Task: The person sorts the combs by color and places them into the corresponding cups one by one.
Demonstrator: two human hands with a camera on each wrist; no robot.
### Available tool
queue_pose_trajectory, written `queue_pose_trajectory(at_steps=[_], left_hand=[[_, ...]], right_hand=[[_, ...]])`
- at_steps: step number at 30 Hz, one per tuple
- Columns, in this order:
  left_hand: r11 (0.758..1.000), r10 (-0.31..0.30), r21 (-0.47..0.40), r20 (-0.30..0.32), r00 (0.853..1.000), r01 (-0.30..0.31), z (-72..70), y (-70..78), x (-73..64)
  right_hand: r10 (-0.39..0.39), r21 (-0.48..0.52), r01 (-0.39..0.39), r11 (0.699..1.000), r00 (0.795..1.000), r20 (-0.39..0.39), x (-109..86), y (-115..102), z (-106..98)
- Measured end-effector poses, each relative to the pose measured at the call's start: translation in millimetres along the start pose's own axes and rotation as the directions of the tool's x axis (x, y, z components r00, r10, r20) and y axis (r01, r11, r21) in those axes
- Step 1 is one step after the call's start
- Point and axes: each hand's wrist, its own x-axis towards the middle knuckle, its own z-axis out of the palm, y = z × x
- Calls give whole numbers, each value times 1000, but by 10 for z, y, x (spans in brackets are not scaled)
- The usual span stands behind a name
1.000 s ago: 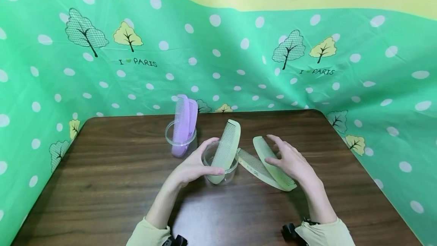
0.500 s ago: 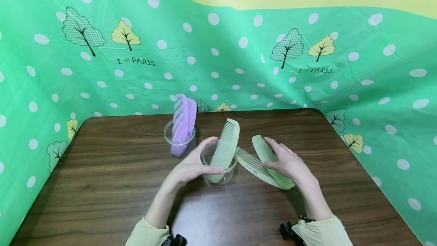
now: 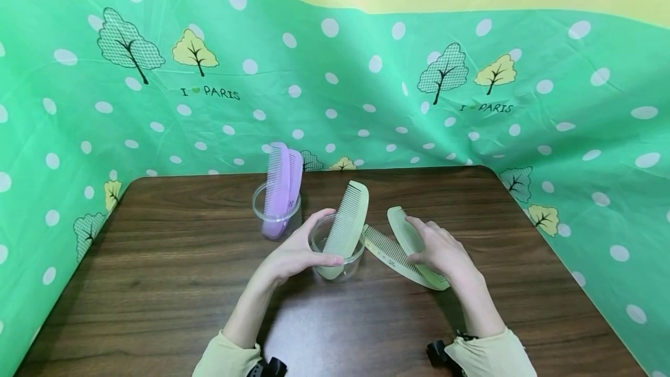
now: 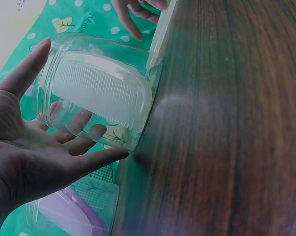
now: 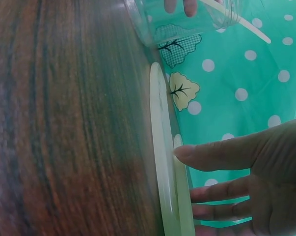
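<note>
My left hand (image 3: pixel 295 255) holds a clear jar (image 3: pixel 353 269) by its rim, thumb on the near side and fingers round the far side. A pale green comb (image 3: pixel 349 217) leans upright inside that jar, its upper half above the rim. Right of the jar, two more green combs lie crossed on the table. My right hand (image 3: pixel 442 252) grips the upper green comb (image 3: pixel 403 228) across its width. In the right wrist view the thumb (image 5: pixel 187 153) presses one edge, with fingers along the other side. The lower green comb (image 3: pixel 387 252) lies partly beneath it.
Behind and left of my left hand stands another clear jar (image 3: pixel 258 209) with two purple combs (image 3: pixel 277 191) upright in it. The brown wooden table (image 3: pixel 173 266) ends at a green dotted cloth (image 3: pixel 330 80) at the back and sides.
My right hand has come down and closed in on the upper green comb, which has shifted slightly. The left hand keeps its hold on the jar.
</note>
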Motion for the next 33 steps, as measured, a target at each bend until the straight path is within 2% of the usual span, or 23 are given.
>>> queue_pose_trajectory(at_steps=[13,26,33], left_hand=[[1000,0,-10,10,1000,0,8,-7,6],[1000,4,-24,24,1000,-3,-3,-2,8],[1000,8,-20,24,1000,-8,-6,3,4]], right_hand=[[-46,-90,43,995,999,-25,-22,-10,-4],[-87,-79,85,993,996,-29,-55,-33,-56],[-51,-61,50,997,999,-13,-57,-36,-104]])
